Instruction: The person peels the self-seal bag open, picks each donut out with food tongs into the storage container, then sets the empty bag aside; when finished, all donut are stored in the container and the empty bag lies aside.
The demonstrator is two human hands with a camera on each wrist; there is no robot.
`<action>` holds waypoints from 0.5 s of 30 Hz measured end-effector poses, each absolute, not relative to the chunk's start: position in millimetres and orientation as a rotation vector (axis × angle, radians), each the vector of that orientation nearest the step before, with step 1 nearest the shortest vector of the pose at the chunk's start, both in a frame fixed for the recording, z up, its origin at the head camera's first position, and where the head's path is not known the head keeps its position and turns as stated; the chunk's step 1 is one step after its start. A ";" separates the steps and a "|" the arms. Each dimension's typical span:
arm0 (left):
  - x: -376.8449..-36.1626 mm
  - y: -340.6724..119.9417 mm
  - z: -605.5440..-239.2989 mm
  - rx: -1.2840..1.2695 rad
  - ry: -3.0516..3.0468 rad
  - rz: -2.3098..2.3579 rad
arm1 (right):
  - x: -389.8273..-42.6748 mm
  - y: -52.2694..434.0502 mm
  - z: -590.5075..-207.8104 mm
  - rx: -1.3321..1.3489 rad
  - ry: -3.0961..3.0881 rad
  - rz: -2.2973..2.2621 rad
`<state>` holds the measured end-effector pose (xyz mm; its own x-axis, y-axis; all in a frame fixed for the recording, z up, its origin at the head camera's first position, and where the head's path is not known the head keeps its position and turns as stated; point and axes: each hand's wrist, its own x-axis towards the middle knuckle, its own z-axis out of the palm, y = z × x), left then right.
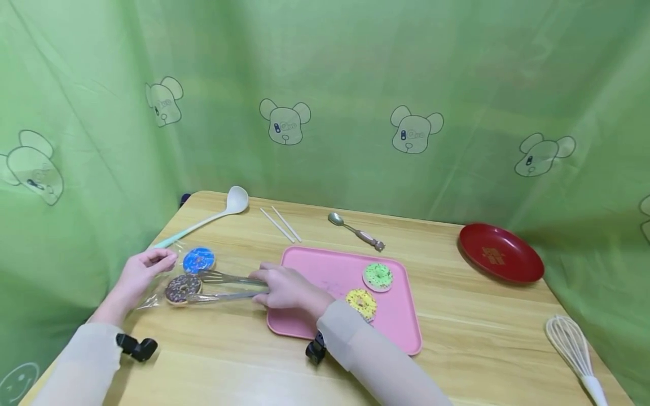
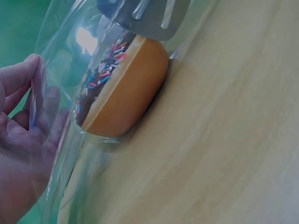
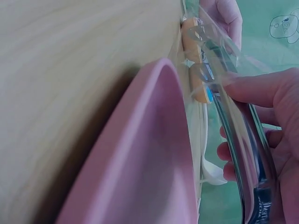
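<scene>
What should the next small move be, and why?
Probably hold the clear plastic steady with the left hand, which pinches it: the tongs in the right hand reach the chocolate donut there, and slack might snag them.

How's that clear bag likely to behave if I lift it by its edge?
The clear bag will probably be floppy: its thin film wrinkles near the left hand. It may feel slippery, judging by its glossy glare. It could sag around the chocolate donut, a thick piece that the film seems to enclose.
</scene>
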<state>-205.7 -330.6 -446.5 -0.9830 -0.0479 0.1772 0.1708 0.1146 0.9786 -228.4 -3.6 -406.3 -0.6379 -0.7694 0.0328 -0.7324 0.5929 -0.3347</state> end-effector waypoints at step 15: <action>-204.3 -330.9 -452.7 -0.098 -2.270 -1.905 | -229.7 -10.9 -413.4 -1.217 2.698 -0.496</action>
